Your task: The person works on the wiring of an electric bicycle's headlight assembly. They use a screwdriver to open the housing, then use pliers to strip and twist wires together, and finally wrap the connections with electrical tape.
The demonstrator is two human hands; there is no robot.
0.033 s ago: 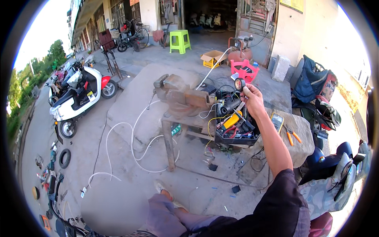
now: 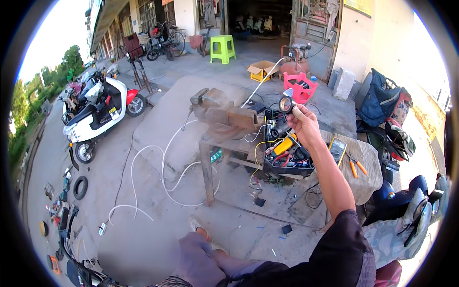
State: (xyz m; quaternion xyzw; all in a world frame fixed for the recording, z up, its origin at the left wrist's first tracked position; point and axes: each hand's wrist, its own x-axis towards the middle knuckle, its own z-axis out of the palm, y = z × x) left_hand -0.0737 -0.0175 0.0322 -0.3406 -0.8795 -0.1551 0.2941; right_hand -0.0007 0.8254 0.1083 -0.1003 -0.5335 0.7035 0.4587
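My right hand is raised above a black tool tray, its thumb and fingers pinching a small black ring that looks like a roll of electrical tape. The ring stands on edge, its open centre and pale inner face showing. Below it, the tray holds a yellow-bodied tool, a dark cylindrical part, wires and other hand tools. Beside my forearm, a yellow-framed meter and orange-handled pliers rest on a stone slab. My left hand does not show.
A rusty bench vise sits on a metal stand left of the tray. White hose loops over the ground. Behind are a pink upturned stool, an air compressor and a green stool. A white scooter stands left.
The tape roll has turned and now shows more of its pale inner face. It sits slightly lower and further left, still pinched in my right hand. The whole view has shifted a little.
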